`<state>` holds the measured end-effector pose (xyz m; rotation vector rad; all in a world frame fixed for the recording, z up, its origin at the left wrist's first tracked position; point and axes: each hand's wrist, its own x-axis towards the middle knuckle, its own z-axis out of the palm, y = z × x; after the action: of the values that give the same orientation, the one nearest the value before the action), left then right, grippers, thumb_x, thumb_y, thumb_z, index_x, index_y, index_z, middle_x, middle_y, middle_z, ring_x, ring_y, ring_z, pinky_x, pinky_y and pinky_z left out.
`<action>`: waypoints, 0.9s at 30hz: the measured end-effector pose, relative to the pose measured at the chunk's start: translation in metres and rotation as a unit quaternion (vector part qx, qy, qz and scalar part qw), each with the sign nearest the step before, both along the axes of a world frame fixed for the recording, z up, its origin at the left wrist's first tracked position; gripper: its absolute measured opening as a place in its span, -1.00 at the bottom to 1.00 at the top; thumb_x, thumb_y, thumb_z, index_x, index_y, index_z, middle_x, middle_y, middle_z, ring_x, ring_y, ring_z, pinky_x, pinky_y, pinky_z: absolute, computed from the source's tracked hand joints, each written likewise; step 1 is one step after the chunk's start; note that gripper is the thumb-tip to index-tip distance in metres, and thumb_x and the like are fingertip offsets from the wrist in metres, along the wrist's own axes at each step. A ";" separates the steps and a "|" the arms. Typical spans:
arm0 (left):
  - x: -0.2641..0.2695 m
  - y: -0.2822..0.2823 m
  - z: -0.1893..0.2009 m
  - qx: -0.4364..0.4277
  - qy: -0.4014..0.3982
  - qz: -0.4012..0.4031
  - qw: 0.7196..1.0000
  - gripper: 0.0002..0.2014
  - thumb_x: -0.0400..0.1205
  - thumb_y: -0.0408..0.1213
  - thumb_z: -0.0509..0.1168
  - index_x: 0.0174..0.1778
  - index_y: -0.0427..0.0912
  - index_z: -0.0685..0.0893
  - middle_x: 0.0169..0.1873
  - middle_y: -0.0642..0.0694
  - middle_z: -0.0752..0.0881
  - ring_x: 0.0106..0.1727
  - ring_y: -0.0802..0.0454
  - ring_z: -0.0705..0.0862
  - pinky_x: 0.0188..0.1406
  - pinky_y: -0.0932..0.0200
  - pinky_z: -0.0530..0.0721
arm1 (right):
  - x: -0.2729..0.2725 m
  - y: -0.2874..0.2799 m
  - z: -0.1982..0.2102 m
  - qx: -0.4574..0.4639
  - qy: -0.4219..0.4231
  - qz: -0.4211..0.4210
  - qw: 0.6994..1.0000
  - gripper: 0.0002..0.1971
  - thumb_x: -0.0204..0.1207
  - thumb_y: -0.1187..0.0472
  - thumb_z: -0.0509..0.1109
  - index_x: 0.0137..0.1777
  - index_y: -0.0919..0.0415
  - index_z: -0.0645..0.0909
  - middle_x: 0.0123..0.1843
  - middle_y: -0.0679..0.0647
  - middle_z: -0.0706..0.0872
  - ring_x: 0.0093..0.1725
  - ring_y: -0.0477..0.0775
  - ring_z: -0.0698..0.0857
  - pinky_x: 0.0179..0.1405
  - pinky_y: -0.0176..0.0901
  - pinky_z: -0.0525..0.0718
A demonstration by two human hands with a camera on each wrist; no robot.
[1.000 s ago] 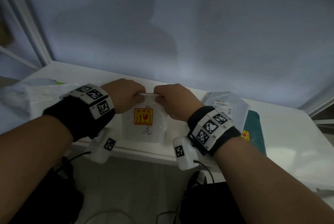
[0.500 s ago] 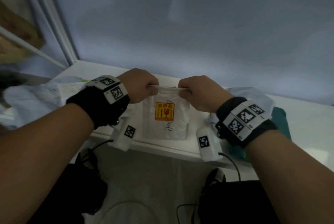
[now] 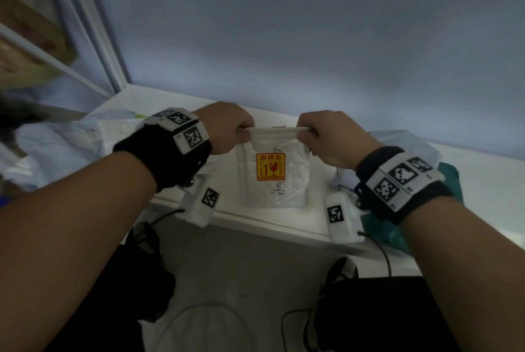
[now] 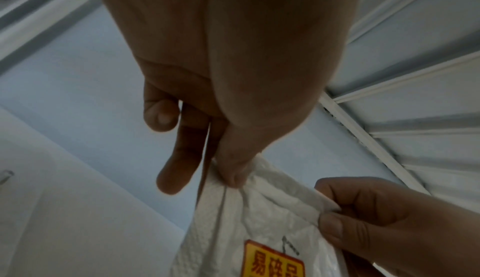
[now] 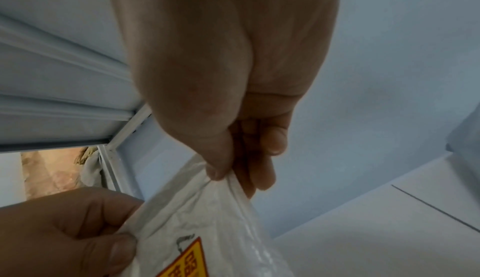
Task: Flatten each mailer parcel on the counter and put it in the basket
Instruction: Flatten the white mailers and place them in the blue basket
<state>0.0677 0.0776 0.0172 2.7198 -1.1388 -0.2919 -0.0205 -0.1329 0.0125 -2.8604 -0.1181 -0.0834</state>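
Note:
A small white bubble mailer (image 3: 274, 178) with an orange and red fragile sticker hangs upright above the white counter (image 3: 483, 181). My left hand (image 3: 227, 130) pinches its top left corner and my right hand (image 3: 326, 138) pinches its top right corner, stretching the top edge between them. In the left wrist view my thumb and fingers (image 4: 231, 170) clamp the crumpled edge of the mailer (image 4: 259, 230). The right wrist view shows my thumb (image 5: 215, 166) pressed on the mailer's (image 5: 207, 220) top edge. No basket is in view.
More white and clear mailers (image 3: 71, 147) lie heaped on the counter at the left. A grey mailer (image 3: 403, 141) and a teal mailer (image 3: 449, 178) lie at the right behind my wrist. A pale wall rises behind the counter. Cables run across the floor below.
Both hands have lifted the mailer's top edge higher off the counter and pulled a little further apart, so it now hangs taut. The camera has swung left.

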 end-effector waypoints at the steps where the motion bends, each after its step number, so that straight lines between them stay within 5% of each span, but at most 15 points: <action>1: 0.001 0.001 0.001 -0.002 -0.001 0.004 1.000 -0.85 0.73 -0.19 0.19 -0.11 -0.08 0.61 -0.30 0.07 0.59 -0.23 0.07 0.57 -0.18 0.17 0.42 | 0.001 0.002 0.000 -0.004 -0.009 0.000 1.000 -0.84 0.71 0.16 0.22 -0.09 0.08 0.59 -0.19 -0.06 0.66 -0.15 0.01 0.60 -0.20 -0.15 0.43; 4: 0.005 0.004 0.001 -0.021 0.001 0.023 1.000 -0.88 0.71 -0.16 0.22 -0.09 -0.01 0.63 -0.39 0.21 0.53 -0.20 0.06 0.60 -0.15 0.19 0.44 | 0.003 0.005 -0.001 0.005 -0.010 0.003 1.000 -0.82 0.71 0.16 0.22 -0.10 0.11 0.59 -0.18 -0.04 0.67 -0.16 0.00 0.61 -0.22 -0.14 0.46; 10: 0.002 0.005 -0.004 -0.015 0.069 0.038 0.997 -0.82 0.72 -0.20 0.17 -0.03 -0.07 0.68 -0.36 0.10 0.69 -0.27 0.08 0.72 -0.24 0.17 0.51 | 0.004 -0.004 -0.008 0.008 0.017 -0.004 1.000 -0.84 0.71 0.20 0.20 -0.04 0.13 0.61 -0.14 -0.02 0.68 -0.14 0.02 0.62 -0.22 -0.16 0.43; 17: -0.002 0.005 -0.002 -0.029 0.053 0.052 0.997 -0.74 0.74 -0.25 0.10 -0.18 -0.06 0.65 -0.51 0.20 0.63 -0.37 0.14 0.72 -0.37 0.21 0.49 | 0.002 -0.009 -0.011 0.035 -0.005 -0.013 0.999 -0.86 0.70 0.18 0.24 -0.10 0.09 0.54 -0.26 -0.11 0.69 -0.24 -0.15 0.63 -0.32 -0.29 0.47; 23: 0.003 0.007 0.005 -0.072 0.040 0.054 0.995 -0.78 0.74 -0.19 0.14 -0.11 -0.02 0.67 -0.30 0.10 0.77 -0.28 0.20 0.71 -0.26 0.20 0.58 | 0.006 -0.008 -0.007 0.048 -0.021 -0.012 0.999 -0.84 0.70 0.17 0.21 -0.12 0.13 0.53 -0.28 -0.09 0.71 -0.26 -0.13 0.62 -0.36 -0.31 0.43; 27: 0.003 0.008 -0.001 -0.050 0.080 0.059 0.994 -0.79 0.72 -0.24 0.15 -0.03 -0.13 0.70 -0.21 -0.02 0.78 -0.19 0.05 0.75 -0.29 0.21 0.59 | 0.007 -0.011 -0.012 0.050 -0.017 -0.003 0.999 -0.85 0.72 0.15 0.19 -0.07 0.10 0.53 -0.21 -0.08 0.63 -0.24 -0.20 0.54 -0.33 -0.31 0.40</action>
<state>0.0709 0.0854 0.0167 2.6104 -0.9215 -0.4158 -0.0137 -0.1436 0.0006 -2.7603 -0.1101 -0.1359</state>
